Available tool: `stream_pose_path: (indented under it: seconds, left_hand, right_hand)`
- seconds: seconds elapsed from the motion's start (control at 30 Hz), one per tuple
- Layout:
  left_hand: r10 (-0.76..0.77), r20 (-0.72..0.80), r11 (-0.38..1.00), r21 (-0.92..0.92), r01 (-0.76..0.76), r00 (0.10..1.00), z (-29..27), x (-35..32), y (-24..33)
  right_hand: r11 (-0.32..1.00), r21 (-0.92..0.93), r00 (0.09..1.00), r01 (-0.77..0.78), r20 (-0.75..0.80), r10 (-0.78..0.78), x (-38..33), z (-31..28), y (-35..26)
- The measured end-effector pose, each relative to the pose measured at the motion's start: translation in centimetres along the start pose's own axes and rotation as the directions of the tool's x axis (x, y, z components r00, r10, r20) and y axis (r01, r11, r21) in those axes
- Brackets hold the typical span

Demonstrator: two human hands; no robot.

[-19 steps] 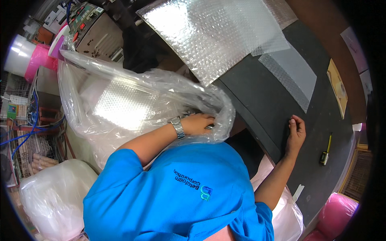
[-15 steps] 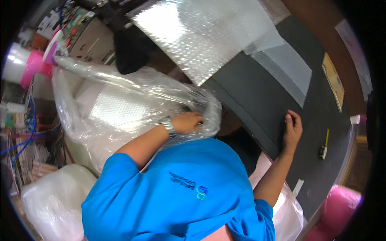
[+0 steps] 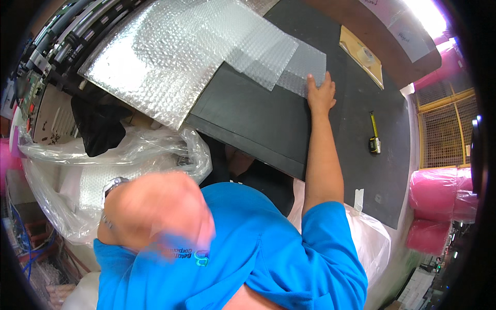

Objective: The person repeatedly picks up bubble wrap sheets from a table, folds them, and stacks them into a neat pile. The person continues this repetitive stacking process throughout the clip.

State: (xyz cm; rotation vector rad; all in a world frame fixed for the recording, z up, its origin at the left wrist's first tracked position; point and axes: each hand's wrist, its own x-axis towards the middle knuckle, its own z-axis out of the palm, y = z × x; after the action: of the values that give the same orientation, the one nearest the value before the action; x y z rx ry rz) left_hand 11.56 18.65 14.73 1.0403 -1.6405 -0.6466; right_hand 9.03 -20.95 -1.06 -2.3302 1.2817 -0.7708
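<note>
My left hand is raised in front of my blue shirt, close to the camera and smeared by motion, so its fingers are unclear; a metal-banded watch is at that wrist. Far out over the black tabletop, my right hand spreads its fingers at the edge of a small bubble wrap sheet. Other clear sheets overlap it, beside a large silvery bubble wrap sheet at the table's left end. Left of the table stands an opened clear plastic bag with bubble wrap inside.
On the table's right lie a yellow tape measure, partly pulled out, and a tan panel with a tape roll. Pink wrapped rolls stand beyond the right edge. A black cloth hangs by machinery at the left.
My left hand has come out of the clear bag and up toward the camera. My right hand has reached farther across the table to the small bubble wrap sheets. The view has turned rightward.
</note>
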Motion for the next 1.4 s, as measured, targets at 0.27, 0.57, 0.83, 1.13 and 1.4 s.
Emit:
stream_pose_path:
  seconds: [0.27,0.57,0.83,1.13,1.4]
  left_hand:
    - [0.46,-0.142,0.744,-0.476,-0.468,0.877,1.4,5.1,3.3]
    - [0.518,-0.012,0.748,-0.478,-0.46,0.855,1.4,7.5,3.3]
    - [0.357,-0.105,0.933,0.089,-0.349,0.928,-4.0,11.0,-5.0]
    - [-0.354,-0.828,-0.216,0.525,0.823,0.435,-19.6,9.5,-24.6]
    - [-0.291,-0.663,0.149,0.681,0.717,0.69,-6.5,11.2,-27.6]
  right_hand:
    - [0.983,-0.062,0.978,-0.173,0.11,0.179,0.6,-1.0,0.6]
    - [0.993,-0.089,0.974,-0.084,0.202,0.1,-0.9,-3.0,-1.5]
    - [0.164,0.908,0.923,-0.385,0.375,0.089,0.2,-1.5,1.1]
    - [0.116,0.808,0.803,-0.577,0.588,-0.095,1.3,-1.7,0.7]
    - [0.112,0.888,0.895,-0.446,0.446,0.018,1.3,-1.5,1.4]
